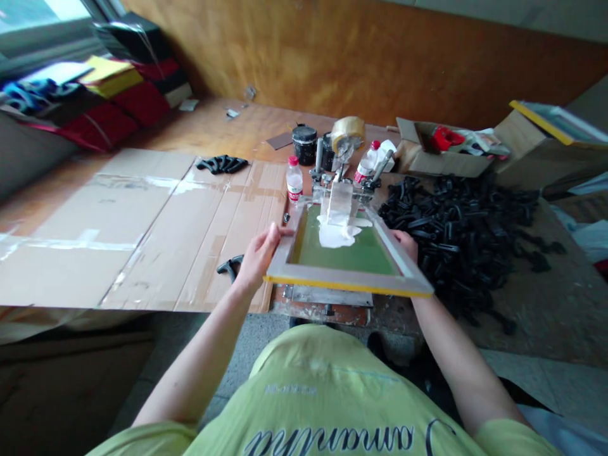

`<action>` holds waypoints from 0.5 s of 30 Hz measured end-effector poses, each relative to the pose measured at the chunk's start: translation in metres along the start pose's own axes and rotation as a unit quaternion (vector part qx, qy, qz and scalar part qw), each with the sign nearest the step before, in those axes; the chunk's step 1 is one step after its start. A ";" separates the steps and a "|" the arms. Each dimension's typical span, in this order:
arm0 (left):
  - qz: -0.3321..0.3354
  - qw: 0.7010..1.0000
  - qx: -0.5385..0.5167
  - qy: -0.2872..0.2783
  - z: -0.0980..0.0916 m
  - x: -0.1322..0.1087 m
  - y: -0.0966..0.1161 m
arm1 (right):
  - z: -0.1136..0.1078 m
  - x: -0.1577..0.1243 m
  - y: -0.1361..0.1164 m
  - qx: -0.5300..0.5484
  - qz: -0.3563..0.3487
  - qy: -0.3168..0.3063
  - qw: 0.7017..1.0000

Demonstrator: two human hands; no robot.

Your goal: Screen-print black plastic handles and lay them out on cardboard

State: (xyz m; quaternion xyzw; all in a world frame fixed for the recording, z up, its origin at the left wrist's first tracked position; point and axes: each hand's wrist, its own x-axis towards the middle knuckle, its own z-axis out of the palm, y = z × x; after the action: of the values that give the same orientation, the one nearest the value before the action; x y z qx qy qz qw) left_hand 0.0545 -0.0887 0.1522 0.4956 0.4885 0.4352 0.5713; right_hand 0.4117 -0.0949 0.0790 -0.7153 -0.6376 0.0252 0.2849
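Note:
A screen printing frame (415, 278) with a green mesh (349, 256) tilts toward me, its near edge raised above the metal base (327, 296). My left hand (259, 253) grips its left side, and my right hand (407, 242) has hold of the right side; the fingers there are partly hidden. White ink (337, 237) lies on the mesh toward the far end, with a whitish squeegee-like block (340, 204) resting in it. Behind, a metal hinge clamp (323, 190) holds the far edge. Beside my left wrist lies a black curved plastic piece (231, 267).
A large pile of black plastic pieces (456, 234) sits at right. Flattened cardboard (156, 221) covers the left, bearing a small black row (222, 164). Behind stand a bottle (294, 180), another bottle (365, 166), a black tub (304, 144), a tape roll (348, 132) and an open carton (444, 163).

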 end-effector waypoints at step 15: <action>-0.130 0.986 0.104 -0.010 -0.013 -0.009 -0.141 | 0.038 -0.010 -0.093 -0.084 -0.275 -0.197 0.937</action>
State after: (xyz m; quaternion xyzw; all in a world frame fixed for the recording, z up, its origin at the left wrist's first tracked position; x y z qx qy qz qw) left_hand 0.0422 -0.1144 0.0132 0.4885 0.5857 0.2992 0.5734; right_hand 0.3107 -0.0873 0.0849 -0.5143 -0.8524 0.0326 0.0885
